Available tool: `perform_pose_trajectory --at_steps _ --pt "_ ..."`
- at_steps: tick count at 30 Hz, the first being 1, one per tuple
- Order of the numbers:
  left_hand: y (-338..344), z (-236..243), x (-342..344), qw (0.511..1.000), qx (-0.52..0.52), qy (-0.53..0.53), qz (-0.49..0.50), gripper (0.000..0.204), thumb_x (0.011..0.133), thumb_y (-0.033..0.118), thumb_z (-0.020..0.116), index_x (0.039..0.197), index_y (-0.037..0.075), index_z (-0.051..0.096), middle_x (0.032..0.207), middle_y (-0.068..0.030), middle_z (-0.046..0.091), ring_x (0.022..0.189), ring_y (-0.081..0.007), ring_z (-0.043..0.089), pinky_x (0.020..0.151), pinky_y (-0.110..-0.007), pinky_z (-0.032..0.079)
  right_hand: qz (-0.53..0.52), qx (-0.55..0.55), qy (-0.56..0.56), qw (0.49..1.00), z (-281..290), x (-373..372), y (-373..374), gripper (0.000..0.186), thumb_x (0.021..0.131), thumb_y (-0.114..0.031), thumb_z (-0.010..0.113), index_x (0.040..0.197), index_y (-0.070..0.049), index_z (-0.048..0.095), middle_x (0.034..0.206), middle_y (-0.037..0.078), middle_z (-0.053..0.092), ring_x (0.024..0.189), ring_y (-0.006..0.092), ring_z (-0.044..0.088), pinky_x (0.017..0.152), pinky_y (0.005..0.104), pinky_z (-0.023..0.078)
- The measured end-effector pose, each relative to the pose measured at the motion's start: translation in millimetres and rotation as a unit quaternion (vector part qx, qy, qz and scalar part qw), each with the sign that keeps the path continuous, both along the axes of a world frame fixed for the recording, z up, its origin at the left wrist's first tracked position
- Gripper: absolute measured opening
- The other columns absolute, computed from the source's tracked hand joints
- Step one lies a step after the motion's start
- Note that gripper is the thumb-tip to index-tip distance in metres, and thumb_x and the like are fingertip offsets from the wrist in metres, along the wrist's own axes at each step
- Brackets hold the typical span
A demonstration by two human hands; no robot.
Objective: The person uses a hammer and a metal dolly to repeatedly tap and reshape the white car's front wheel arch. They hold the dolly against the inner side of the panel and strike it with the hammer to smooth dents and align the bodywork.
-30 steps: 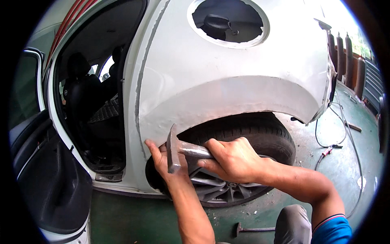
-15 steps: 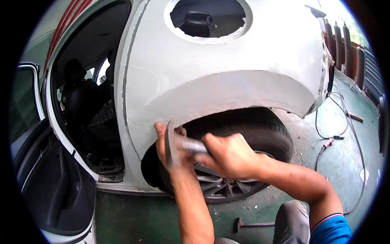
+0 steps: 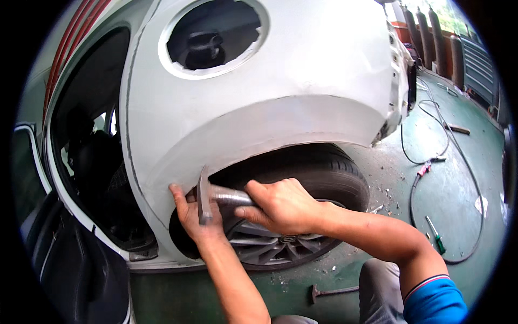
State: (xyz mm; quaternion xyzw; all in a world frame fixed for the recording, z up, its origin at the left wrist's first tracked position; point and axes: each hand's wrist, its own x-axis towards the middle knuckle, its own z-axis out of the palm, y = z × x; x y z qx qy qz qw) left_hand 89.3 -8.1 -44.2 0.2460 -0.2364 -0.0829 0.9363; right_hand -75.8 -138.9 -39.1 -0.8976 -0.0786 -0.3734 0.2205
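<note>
Car body workshop

This looks like a car repair workshop. A white car (image 3: pixel 318 70) stands on a worn green floor (image 3: pixel 445 197), with a ragged-edged oval opening (image 3: pixel 226 27) in its side and its rear end (image 3: pixel 398 81) exposed. A hammer (image 3: pixel 335 291) lies on the near floor; to the right are a green-handled screwdriver (image 3: pixel 440 244) and a long cable (image 3: pixel 411 208). Tall gas cylinders (image 3: pixel 424 40) line the far right.

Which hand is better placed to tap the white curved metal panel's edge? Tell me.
Likely the right hand: it grips the grey metal hammer beside that edge; the left hand is at the panel.
</note>
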Motion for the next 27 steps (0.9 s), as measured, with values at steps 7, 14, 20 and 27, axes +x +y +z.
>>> perform_pose_trajectory --at_steps 7,14,20,27 --pt "-11 11 -22 0.999 0.025 0.043 -0.018 0.044 0.092 0.037 0.072 0.123 0.008 0.060 0.117 -0.0062 0.061 0.103 -0.0186 0.059 0.083 -0.030 0.051 0.013 0.056 -0.016 0.998 -36 -59 -21 0.041 0.096 -0.042 0.061 0.087 -0.003 0.049 0.071 0.019 0.060 0.059 0.0436 0.058 0.051 0.0509 0.044" --pt "-81 14 -71 0.987 0.116 -0.112 0.017 0.034 0.095 0.032 0.069 0.115 0.005 0.062 0.106 -0.0078 0.068 0.095 -0.0218 0.067 0.084 -0.037 0.054 -0.034 0.046 -0.141 0.988 -27 -77 -36 0.036 0.090 -0.035 0.069 0.089 -0.004 0.051 0.070 0.014 0.060 0.057 0.0383 0.060 0.048 0.0468 0.046" --pt "-95 12 -79 0.981 0.082 -0.153 0.090 0.047 0.095 0.035 0.068 0.120 -0.004 0.058 0.108 -0.0121 0.066 0.094 -0.0217 0.066 0.081 -0.037 0.055 -0.081 0.030 -0.091 0.992 -32 -67 -60 0.037 0.087 -0.034 0.072 0.092 -0.003 0.052 0.068 0.014 0.061 0.057 0.0375 0.061 0.047 0.0461 0.046" --pt "-94 13 -84 0.982 0.088 -0.165 0.031 0.048 0.097 0.037 0.064 0.126 -0.001 0.057 0.121 -0.0131 0.063 0.111 -0.0255 0.061 0.098 -0.040 0.049 -0.079 0.032 -0.110 0.990 -34 -74 -79 0.038 0.089 -0.036 0.071 0.091 -0.003 0.052 0.066 0.016 0.060 0.057 0.0393 0.059 0.048 0.0454 0.046"
